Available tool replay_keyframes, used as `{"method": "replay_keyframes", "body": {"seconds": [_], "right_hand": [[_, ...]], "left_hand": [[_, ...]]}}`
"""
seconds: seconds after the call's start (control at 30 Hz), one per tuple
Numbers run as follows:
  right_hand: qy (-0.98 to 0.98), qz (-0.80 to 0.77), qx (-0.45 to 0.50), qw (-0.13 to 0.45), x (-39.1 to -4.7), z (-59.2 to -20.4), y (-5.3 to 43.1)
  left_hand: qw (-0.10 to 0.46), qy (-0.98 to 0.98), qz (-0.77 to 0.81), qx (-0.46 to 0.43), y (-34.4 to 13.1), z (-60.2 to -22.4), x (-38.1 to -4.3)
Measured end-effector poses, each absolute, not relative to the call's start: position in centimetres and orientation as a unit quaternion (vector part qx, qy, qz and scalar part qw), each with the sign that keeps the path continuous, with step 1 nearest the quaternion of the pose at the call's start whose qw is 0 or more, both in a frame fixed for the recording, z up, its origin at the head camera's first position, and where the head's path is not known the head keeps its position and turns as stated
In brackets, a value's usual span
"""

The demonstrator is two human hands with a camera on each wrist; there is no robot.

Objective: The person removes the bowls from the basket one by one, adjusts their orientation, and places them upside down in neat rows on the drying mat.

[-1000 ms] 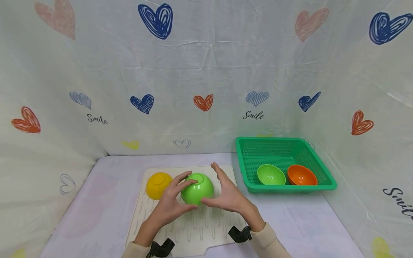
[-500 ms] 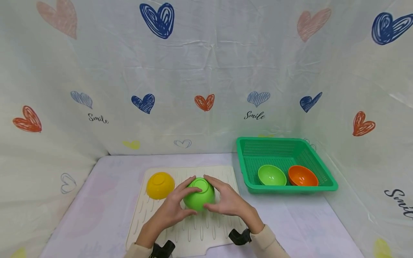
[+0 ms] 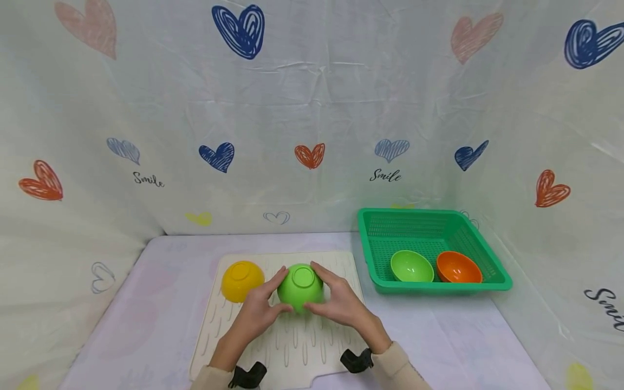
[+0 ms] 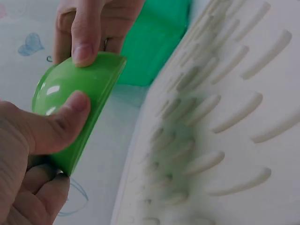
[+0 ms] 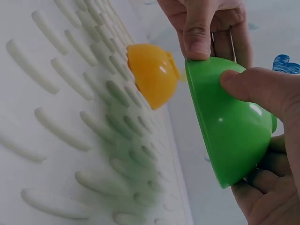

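A green bowl, turned upside down, is held between both hands above the white ridged drying mat. My left hand grips its left side, the thumb pressed on the outer wall and the other fingers under the rim. On the opposite side my right hand grips it the same way, thumb on the wall. Both wrist views show a gap between the rim and the mat. An upside-down yellow bowl rests on the mat, left of the green one.
A green plastic basket stands at the right back of the table. Inside it sit a light green bowl and an orange bowl, both upright. A curtain printed with hearts hangs behind and beside the table.
The green bowl dipped toward me, then rose slightly. My right fingers, raised off the bowl a second ago, have closed in on its side; my left fingers have shifted to its edge.
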State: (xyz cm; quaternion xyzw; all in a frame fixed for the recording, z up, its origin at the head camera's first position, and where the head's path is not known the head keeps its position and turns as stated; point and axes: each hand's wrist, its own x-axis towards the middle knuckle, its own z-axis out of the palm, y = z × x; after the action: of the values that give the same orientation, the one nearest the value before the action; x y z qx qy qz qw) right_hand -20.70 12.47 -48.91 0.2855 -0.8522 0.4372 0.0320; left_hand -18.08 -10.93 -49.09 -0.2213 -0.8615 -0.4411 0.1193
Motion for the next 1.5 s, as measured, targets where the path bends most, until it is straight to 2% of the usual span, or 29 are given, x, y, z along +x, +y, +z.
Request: {"method": "replay_keyframes", "body": {"seconds": [0.3,0.47,0.97,1.5], "right_hand": [[-0.863,0.398,0.31,0.012,-21.3,-49.0,12.0],[-0.864,0.41,0.291,0.0,-22.1,-49.6,11.7],[-0.872,0.407,0.273,0.0,-25.0,-52.4,10.4],[-0.871,0.42,0.257,-0.002,-26.0,-53.4,9.7]], "left_hand": [[0.116,-0.88,-0.424,-0.18,-10.7,-49.4,-18.9],[0.117,-0.893,-0.398,-0.173,-10.4,-49.6,-19.8],[0.066,-0.909,-0.394,-0.122,-10.1,-51.2,-22.8],[0.034,-0.908,-0.408,-0.086,-10.1,-51.7,-24.0]]}}
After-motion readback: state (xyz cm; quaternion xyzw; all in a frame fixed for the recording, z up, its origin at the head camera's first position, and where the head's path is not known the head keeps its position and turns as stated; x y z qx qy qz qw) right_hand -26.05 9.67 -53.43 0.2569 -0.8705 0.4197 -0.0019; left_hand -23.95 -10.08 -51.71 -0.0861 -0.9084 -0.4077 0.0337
